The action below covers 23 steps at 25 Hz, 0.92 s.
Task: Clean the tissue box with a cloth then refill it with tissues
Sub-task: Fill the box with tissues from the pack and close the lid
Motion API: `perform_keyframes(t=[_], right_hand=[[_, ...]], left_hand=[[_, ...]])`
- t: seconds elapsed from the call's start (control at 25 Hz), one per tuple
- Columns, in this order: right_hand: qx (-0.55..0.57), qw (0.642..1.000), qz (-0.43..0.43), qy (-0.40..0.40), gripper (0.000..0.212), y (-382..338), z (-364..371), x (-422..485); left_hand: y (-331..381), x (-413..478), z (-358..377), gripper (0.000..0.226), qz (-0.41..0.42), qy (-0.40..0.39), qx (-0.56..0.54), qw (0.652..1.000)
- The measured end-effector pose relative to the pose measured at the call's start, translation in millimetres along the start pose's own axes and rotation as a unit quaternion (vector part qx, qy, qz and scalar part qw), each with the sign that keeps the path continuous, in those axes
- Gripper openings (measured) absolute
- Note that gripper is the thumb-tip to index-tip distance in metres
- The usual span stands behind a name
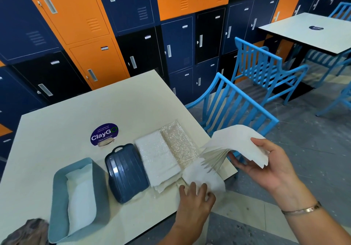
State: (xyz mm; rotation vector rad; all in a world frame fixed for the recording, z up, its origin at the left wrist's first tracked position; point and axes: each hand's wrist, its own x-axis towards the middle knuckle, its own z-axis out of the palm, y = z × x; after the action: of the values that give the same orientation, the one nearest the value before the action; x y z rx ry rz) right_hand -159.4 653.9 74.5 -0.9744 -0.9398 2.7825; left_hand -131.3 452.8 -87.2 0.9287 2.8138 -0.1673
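I have the stack of tissues [237, 140] fanned between both hands, well right of the open pale-blue tissue box [57, 197]: my left hand [195, 195] pinches the lower end, my right hand [266, 167] curls round the upper. I judge it feather-light, limp and easily torn, so both ends want a gentle, square hold. Just right of the box lies the ribbed dark lid [126, 172], then a crinkly plastic pack [171, 150], on the smooth table [95, 108]
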Motion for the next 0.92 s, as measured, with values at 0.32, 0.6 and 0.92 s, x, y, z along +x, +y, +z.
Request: perform_keyframes(t=[0.32,0.6,0.92], right_hand=[[0.001,1.0,-0.018,-0.001,0.033,-12.0,2.4,-7.7],[0.014,0.999,-0.047,-0.014,0.022,-31.0,2.0,-13.8],[0.009,0.999,-0.045,-0.005,0.028,-28.5,1.0,-13.3]], left_hand=[[-8.9,12.3,14.7,0.023,0.071,0.148,-0.009,0.986],[-25.5,27.7,-23.2,0.026,-0.044,0.163,-0.289,0.942],[-26.0,25.0,0.9,0.085,0.101,0.047,-0.067,0.992]])
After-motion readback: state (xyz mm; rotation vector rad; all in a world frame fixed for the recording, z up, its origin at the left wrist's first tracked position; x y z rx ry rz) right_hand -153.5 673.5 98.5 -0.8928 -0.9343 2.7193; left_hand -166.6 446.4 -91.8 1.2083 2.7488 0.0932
